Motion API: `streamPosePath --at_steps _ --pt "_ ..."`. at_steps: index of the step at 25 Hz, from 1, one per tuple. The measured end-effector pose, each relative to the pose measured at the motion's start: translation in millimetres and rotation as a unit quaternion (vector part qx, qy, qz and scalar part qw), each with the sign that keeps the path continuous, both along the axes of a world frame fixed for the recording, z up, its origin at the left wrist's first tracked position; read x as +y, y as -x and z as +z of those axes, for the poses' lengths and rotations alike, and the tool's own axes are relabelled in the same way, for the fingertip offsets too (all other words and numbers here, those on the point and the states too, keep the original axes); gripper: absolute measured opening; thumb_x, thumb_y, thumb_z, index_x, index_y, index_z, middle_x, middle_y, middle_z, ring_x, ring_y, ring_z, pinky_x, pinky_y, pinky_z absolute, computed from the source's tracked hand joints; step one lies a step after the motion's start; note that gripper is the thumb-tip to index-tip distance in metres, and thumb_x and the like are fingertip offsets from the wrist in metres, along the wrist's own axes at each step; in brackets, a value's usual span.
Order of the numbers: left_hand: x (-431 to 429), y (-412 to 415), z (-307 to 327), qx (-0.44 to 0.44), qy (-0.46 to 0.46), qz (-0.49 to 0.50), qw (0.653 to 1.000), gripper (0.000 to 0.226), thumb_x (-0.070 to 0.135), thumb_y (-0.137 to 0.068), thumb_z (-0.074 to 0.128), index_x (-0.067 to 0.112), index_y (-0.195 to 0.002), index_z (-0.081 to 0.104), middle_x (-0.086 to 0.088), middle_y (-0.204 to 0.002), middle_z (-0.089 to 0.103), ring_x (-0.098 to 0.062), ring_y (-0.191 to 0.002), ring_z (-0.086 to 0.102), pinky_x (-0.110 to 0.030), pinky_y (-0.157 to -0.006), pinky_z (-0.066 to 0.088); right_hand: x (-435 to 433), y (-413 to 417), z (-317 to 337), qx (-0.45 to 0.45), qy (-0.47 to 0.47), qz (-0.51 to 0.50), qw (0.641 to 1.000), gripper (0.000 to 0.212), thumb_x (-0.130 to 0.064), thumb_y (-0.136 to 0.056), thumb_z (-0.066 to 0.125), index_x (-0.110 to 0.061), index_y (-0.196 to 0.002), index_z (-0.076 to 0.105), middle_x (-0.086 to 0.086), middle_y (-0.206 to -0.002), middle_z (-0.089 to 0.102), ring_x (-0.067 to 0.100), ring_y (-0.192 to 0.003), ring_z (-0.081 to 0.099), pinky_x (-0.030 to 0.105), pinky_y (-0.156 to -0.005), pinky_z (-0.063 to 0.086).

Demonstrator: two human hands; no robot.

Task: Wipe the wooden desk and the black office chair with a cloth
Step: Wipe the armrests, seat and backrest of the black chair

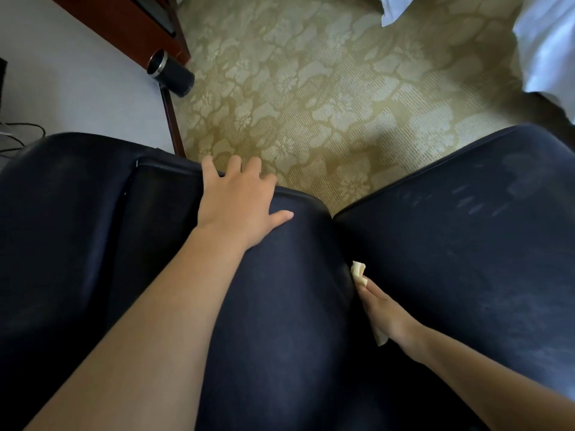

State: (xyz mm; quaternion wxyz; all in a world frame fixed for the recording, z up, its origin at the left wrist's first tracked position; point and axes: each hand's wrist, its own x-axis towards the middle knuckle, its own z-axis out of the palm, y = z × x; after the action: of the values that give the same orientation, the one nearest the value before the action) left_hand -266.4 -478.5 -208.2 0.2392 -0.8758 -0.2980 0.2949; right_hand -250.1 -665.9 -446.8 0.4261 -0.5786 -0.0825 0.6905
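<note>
1. Cloth (357,271) sits in the right hand (384,309), down in the seam (342,241) between the chair's (466,259) two black pads. Its pale ends show past the fingertips and behind the heel of the hand.
2. Grip: the fingers lie long and close together around the folded cloth, holding it against the pad wall. The thumb is hidden.
3. Seam runs from the hand toward the chair's far edge, where the pads part over the carpet (311,104). Hand and cloth point along that same line, so the next stroke likely goes straight ahead.
4. Left hand (236,200) holds nothing. It lies spread on the left pad, fingertips over its far edge and thumb on top, probably steadying the chair.
5. Right hand is at the seam, while the left is off to one side.
6. Desk (133,23) stands at far left, beyond the chair, and neither hand touches it.
</note>
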Motion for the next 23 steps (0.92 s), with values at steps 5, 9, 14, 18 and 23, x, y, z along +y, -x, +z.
streamPosePath --at_steps 5,9,14,18,23 --pt "3.3 1.6 -3.0 -0.008 0.001 -0.004 1.000 0.062 0.068 -0.087 0.036 0.027 -0.132 0.048 0.000 -0.133 0.041 -0.025 -0.127 0.032 -0.055 -0.111 0.015 47.0 -13.5 16.3 -0.068 -0.036 -0.052 0.996 0.040 -0.036 -0.101 0.037 -0.040 -0.140 0.042 -0.006 -0.142 0.049 0.016 -0.131 0.044 0.037 -0.114 0.029" --pt "6.1 2.2 -4.5 -0.014 -0.003 -0.013 1.000 0.061 0.068 -0.087 0.036 0.026 -0.130 0.049 0.000 -0.132 0.042 -0.025 -0.126 0.033 -0.054 -0.110 0.016 118.2 -44.5 55.7 -0.142 -0.118 -0.063 0.981 0.042 -0.031 -0.101 0.033 -0.033 -0.143 0.040 -0.001 -0.144 0.045 0.018 -0.132 0.040 0.033 -0.113 0.025" --pt "6.1 1.7 -5.5 -0.015 -0.014 -0.027 0.999 0.059 0.065 -0.089 0.036 0.025 -0.131 0.049 0.000 -0.130 0.043 -0.025 -0.124 0.036 -0.055 -0.109 0.019 157.4 -61.2 100.7 -0.204 -0.251 -0.014 0.946 0.036 -0.025 -0.102 0.035 -0.024 -0.135 0.051 -0.003 -0.135 0.054 0.012 -0.124 0.047 0.026 -0.103 0.030" --pt "4.9 2.2 -5.4 -0.023 -0.008 -0.022 0.999 0.058 0.063 -0.090 0.037 0.024 -0.129 0.051 0.000 -0.130 0.044 -0.024 -0.124 0.036 -0.054 -0.110 0.017 142.6 -63.2 76.3 -0.186 -0.187 -0.024 0.964 0.039 -0.036 -0.103 0.031 -0.034 -0.140 0.043 -0.001 -0.135 0.052 0.016 -0.113 0.052 0.028 -0.090 0.038" --pt "5.0 1.9 -5.0 -0.037 -0.001 -0.011 0.999 0.057 0.062 -0.089 0.040 0.022 -0.128 0.053 -0.001 -0.127 0.046 -0.025 -0.122 0.037 -0.053 -0.110 0.017 77.7 -31.9 46.5 -0.102 -0.111 -0.040 0.988 0.047 -0.038 -0.103 0.030 -0.041 -0.149 0.020 -0.008 -0.151 0.033 0.015 -0.138 0.033 0.028 -0.111 0.025"
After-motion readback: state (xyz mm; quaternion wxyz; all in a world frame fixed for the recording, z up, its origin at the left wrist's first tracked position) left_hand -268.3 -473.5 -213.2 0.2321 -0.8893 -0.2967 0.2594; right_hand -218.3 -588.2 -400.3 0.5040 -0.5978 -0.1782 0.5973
